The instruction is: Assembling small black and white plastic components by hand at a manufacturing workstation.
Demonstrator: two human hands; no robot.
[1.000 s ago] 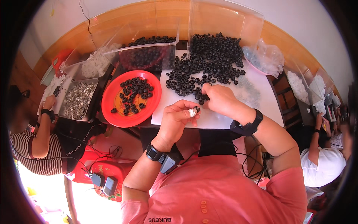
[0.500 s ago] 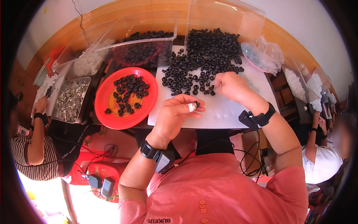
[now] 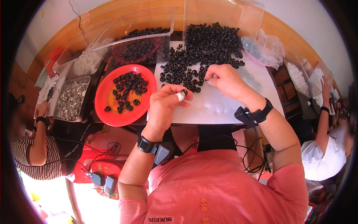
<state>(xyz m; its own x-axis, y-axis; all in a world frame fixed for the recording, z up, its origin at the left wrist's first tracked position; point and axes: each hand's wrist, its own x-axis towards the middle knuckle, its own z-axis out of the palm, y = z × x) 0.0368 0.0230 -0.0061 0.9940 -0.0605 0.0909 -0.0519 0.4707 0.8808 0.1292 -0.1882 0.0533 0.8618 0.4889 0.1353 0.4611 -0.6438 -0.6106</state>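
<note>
My left hand (image 3: 164,102) is over the left part of a white board (image 3: 216,112), a white wrap round its thumb. Between thumb and fingers it pinches a small black ring-shaped piece (image 3: 184,92). My right hand (image 3: 225,80) is at the near edge of a heap of similar black pieces (image 3: 212,43), fingertips pressed together. Whatever lies in that pinch is too small to make out. Left of the board, a red plate (image 3: 101,102) carries a scattering of black pieces.
Clear plastic bins (image 3: 223,11) stand behind the heap. Tiny clear beads (image 3: 249,79) lie on the board's right, near a clear bag (image 3: 269,50) in a pink bowl. Metal parts (image 3: 71,98) fill a tray at left. Co-workers sit either side; cables (image 3: 257,149) hang below the board.
Both my hands have shifted left, the left one still pinching its black piece, the right one along the heap's near edge. The co-worker on the right has stretched an arm forward.
</note>
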